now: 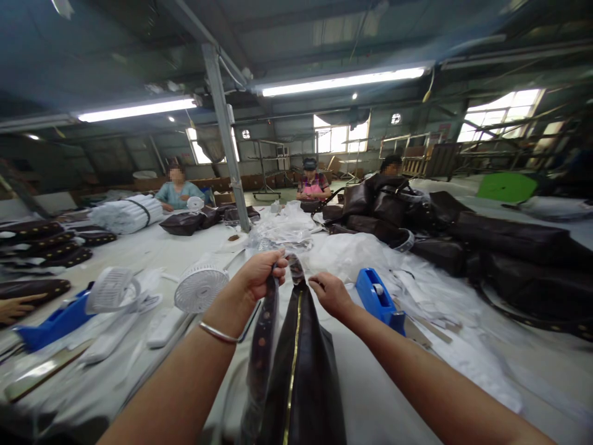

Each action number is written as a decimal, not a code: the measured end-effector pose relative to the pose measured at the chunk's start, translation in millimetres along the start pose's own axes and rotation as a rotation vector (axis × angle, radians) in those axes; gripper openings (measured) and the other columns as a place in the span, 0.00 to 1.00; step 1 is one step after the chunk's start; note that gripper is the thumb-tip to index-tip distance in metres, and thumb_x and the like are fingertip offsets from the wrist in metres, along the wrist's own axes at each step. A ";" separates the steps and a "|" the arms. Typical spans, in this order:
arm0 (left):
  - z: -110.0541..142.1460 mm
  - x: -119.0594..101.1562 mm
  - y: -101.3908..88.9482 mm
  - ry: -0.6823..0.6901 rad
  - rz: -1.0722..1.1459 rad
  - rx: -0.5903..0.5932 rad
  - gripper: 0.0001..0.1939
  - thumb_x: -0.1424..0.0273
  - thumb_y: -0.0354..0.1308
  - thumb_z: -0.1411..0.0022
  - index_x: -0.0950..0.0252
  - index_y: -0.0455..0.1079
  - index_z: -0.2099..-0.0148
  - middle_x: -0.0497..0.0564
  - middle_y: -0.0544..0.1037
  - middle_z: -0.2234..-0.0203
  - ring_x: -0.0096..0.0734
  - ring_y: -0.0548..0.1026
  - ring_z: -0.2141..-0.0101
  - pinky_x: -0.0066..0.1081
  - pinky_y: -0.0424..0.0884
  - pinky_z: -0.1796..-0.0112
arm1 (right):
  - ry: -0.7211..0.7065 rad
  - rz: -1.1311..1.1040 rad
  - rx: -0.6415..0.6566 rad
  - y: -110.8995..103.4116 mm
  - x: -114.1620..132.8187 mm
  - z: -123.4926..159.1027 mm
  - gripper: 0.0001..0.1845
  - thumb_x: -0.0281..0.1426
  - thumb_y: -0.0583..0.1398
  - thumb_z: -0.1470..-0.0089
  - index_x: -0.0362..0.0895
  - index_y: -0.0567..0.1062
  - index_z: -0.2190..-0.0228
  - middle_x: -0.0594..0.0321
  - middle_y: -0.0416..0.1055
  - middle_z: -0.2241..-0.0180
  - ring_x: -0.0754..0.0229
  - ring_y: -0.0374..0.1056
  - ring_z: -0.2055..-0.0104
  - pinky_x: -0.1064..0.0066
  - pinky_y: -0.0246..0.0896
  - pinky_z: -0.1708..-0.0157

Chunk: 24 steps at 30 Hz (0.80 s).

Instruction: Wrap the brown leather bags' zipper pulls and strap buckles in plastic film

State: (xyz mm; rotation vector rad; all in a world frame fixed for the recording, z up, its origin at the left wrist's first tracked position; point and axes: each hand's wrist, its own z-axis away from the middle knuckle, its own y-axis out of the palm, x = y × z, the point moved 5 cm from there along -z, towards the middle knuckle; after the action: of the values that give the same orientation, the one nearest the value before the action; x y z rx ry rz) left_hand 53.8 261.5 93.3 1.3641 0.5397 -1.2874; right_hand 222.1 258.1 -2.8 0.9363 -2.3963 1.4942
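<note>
Fluorescent tubes [343, 81] light a dim workshop over a long white table [132, 250]. At its far left lie stacked dark studded pieces [44, 244], with another person's hand [18, 307] on one below them. Next come a blue tape dispenser [58, 324] and two white fans (the nearer-centre fan [201, 287] shows its round grille). The wearer's left hand [260, 272], a bangle [217, 332] at its wrist, has its fingers curled around a film-wrapped studded strap [265, 340]. Just right of the strap, between the forearms, stands a dark bag [322, 377] with a gold zip [295, 349]. Beside its top, the right hand [331, 293] has its fingers bent together; whether they pinch anything cannot be told. Farther right sit a second blue dispenser [380, 300] and heaped dark bags [514, 241].
</note>
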 end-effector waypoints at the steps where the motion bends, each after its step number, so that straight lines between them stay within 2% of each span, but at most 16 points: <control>1: 2.3 -0.4 -0.4 0.000 -0.006 -0.002 0.11 0.69 0.54 0.29 0.66 0.65 0.66 0.37 0.63 0.81 0.15 0.57 0.87 0.20 0.62 0.84 | 0.034 -0.035 -0.020 0.9 -4.3 -2.2 0.12 0.30 0.55 0.36 0.41 0.77 0.59 0.56 0.76 0.62 0.58 0.71 0.59 0.69 0.63 0.57; 4: 6.5 -1.7 2.2 -0.003 -0.021 0.003 0.10 0.69 0.55 0.30 0.66 0.64 0.66 0.37 0.63 0.81 0.15 0.58 0.87 0.20 0.63 0.83 | 0.084 -0.136 -0.027 7.0 -9.1 -12.9 0.11 0.30 0.60 0.40 0.41 0.77 0.56 0.57 0.76 0.60 0.59 0.72 0.63 0.68 0.66 0.59; 7: 10.1 -1.3 7.0 -0.005 -0.035 0.016 0.10 0.69 0.57 0.32 0.65 0.62 0.67 0.37 0.63 0.82 0.15 0.58 0.88 0.19 0.64 0.84 | 0.066 -0.227 0.018 14.4 -4.5 -24.4 0.08 0.33 0.61 0.39 0.41 0.77 0.62 0.62 0.77 0.65 0.61 0.72 0.65 0.66 0.68 0.61; 9: 13.5 -0.1 8.8 -0.006 -0.045 0.024 0.10 0.69 0.56 0.32 0.64 0.62 0.67 0.37 0.63 0.82 0.14 0.57 0.89 0.19 0.64 0.84 | 0.058 -0.265 0.040 17.9 -1.6 -28.5 0.11 0.35 0.60 0.37 0.40 0.77 0.65 0.65 0.76 0.68 0.60 0.73 0.66 0.65 0.69 0.62; 12: 18.7 1.4 9.1 -0.002 -0.058 0.028 0.11 0.70 0.55 0.32 0.64 0.61 0.68 0.37 0.61 0.82 0.14 0.56 0.89 0.19 0.64 0.84 | 0.059 -0.282 0.040 20.4 -0.5 -27.9 0.15 0.38 0.59 0.36 0.40 0.77 0.68 0.65 0.75 0.70 0.60 0.73 0.66 0.65 0.70 0.62; 18: 28.4 4.7 9.9 0.026 -0.130 0.024 0.10 0.70 0.55 0.34 0.63 0.59 0.68 0.36 0.59 0.83 0.13 0.53 0.89 0.17 0.58 0.85 | 0.066 -0.246 0.006 20.3 0.1 -19.7 0.14 0.37 0.61 0.37 0.41 0.76 0.71 0.64 0.75 0.70 0.60 0.73 0.64 0.63 0.68 0.59; 21: 45.3 19.4 5.3 0.020 -0.250 0.044 0.09 0.68 0.58 0.36 0.63 0.62 0.67 0.36 0.61 0.84 0.13 0.53 0.90 0.17 0.57 0.85 | 0.075 -0.225 -0.022 17.1 -0.5 -14.3 0.11 0.33 0.60 0.38 0.41 0.77 0.70 0.64 0.76 0.69 0.60 0.72 0.64 0.64 0.67 0.59; 24: 71.7 50.3 -9.9 -0.057 -0.423 0.079 0.10 0.66 0.62 0.41 0.63 0.65 0.68 0.40 0.67 0.86 0.16 0.58 0.90 0.18 0.55 0.87 | 0.063 -0.221 -0.051 14.4 -1.2 -5.5 0.09 0.24 0.59 0.42 0.45 0.79 0.69 0.62 0.79 0.66 0.59 0.73 0.61 0.68 0.65 0.57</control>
State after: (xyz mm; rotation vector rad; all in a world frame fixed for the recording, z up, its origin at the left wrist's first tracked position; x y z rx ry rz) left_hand 33.2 182.3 60.8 1.3143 0.7732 -1.6982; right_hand 213.5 267.6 -11.5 1.0847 -2.1944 1.3555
